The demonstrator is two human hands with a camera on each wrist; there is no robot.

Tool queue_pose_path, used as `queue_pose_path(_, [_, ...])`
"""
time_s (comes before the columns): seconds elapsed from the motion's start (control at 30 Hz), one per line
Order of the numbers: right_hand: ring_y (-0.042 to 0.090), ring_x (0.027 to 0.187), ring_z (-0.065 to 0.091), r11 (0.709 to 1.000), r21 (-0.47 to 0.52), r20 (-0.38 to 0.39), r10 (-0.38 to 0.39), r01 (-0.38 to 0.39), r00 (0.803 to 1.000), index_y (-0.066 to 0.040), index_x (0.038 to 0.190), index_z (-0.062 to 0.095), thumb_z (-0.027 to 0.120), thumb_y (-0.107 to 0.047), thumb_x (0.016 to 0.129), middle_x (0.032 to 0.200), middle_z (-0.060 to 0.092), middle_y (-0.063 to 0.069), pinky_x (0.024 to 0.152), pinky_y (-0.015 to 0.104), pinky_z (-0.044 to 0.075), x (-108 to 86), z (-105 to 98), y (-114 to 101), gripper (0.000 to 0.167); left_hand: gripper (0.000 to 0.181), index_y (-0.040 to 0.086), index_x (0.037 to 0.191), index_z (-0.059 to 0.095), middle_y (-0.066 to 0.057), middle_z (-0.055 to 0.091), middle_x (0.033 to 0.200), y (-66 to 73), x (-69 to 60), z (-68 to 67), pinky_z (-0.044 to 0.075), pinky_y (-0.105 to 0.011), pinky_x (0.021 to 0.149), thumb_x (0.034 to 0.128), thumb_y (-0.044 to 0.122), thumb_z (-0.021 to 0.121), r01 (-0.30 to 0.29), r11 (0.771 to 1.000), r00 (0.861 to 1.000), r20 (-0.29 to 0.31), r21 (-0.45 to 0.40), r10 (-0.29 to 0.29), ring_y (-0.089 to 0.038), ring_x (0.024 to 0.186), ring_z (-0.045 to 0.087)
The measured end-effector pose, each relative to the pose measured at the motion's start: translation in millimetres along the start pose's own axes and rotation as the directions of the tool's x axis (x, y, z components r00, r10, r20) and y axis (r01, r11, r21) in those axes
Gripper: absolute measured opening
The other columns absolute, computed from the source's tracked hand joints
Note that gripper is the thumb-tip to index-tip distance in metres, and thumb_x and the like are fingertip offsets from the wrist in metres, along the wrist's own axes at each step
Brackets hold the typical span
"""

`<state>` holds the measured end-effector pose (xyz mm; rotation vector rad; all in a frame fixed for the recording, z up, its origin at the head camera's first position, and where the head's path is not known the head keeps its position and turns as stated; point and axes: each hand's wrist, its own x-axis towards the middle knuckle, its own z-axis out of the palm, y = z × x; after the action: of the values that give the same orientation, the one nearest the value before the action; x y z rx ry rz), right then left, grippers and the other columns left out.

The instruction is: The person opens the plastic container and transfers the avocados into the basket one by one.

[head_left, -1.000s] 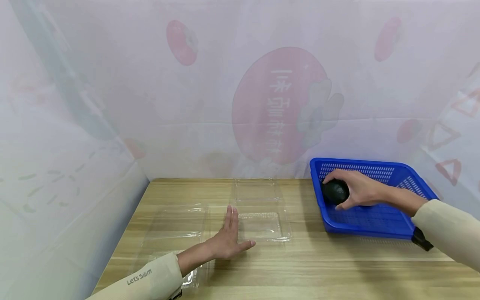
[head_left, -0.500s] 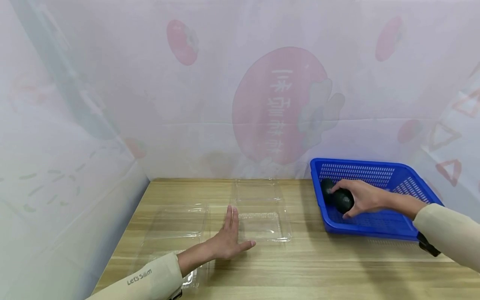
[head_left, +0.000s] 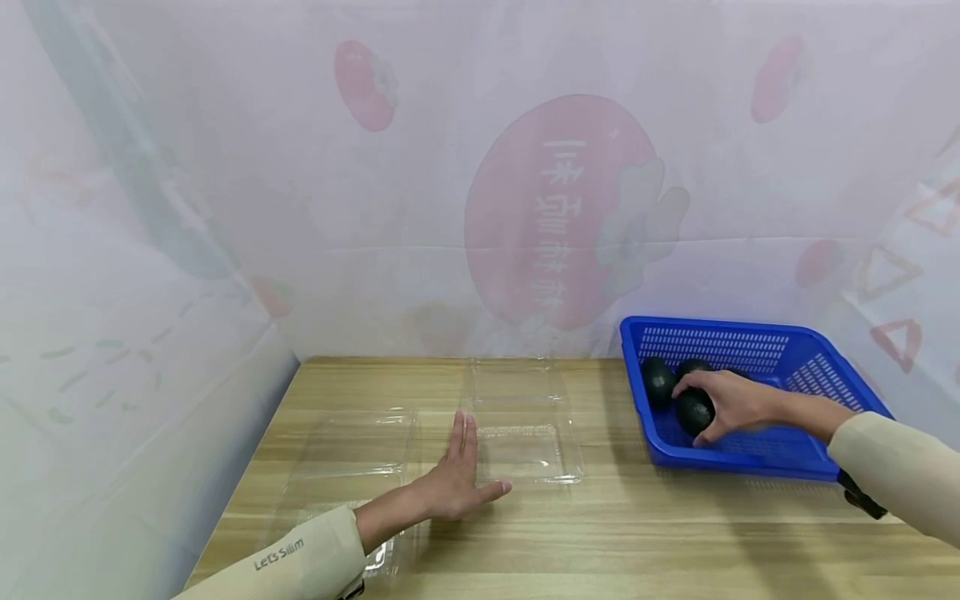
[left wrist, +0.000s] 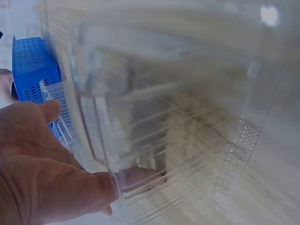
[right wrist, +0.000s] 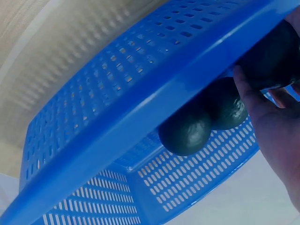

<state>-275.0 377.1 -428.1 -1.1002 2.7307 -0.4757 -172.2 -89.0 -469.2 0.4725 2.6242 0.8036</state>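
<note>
In the head view my right hand [head_left: 738,402] grips a dark green avocado [head_left: 695,413] inside the blue plastic basket [head_left: 750,465], thumb towards me and fingers on the far side. Beside it in the basket lie another avocado [head_left: 657,383] against the left wall and one partly hidden [head_left: 692,367] behind the fingers. The right wrist view shows the held avocado [right wrist: 276,56] next to two others [right wrist: 186,133]. My left hand [head_left: 456,487] has straight fingers and a spread thumb, near the left edge of a clear clamshell box [head_left: 521,454]; whether it touches the box, I cannot tell.
A second clear open clamshell box [head_left: 352,446] lies at the left, partly under the left forearm in the head view. A wooden table [head_left: 600,542] carries everything. A printed cloth [head_left: 420,192] hangs behind and at both sides.
My right hand has moved slightly right and towards me in the basket, now with a different avocado. Avocados at the basket's left have come into view. My left hand stays still.
</note>
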Motion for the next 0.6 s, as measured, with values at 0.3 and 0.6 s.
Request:
queue_pose_path(0.3, [0.032, 0.103, 0.068, 0.999, -0.032, 0.024, 0.025, -0.024, 0.999, -0.002, 0.124, 0.066, 0.099, -0.033, 0.071, 0.122, 0.069, 0.016, 0.079, 0.041, 0.058, -6.4, 12, 10, 0.070, 0.113, -0.015, 0.162, -0.004, -0.037, -0.020, 0.168, -0.9, 0.9, 1.4, 0.034, -0.063, 0.120, 0.1024, 0.050, 0.066, -0.007, 1.000, 1.000, 0.000, 0.009, 0.007, -0.060, 0.154, 0.015])
queue_pose_path(0.6, [0.041, 0.109, 0.067, 0.998, -0.051, 0.021, 0.025, -0.024, 0.999, 0.001, 0.123, 0.066, 0.098, -0.029, 0.073, 0.123, 0.068, 0.019, 0.083, 0.050, 0.058, -9.5, 14, 9, 0.067, 0.112, -0.016, 0.162, -0.003, -0.038, -0.019, 0.168, 0.2, 0.3, 0.2, 0.035, -0.063, 0.119, 0.1023, 0.048, 0.067, -0.005, 1.000, 1.000, -0.011, 0.006, 0.005, -0.061, 0.152, 0.019])
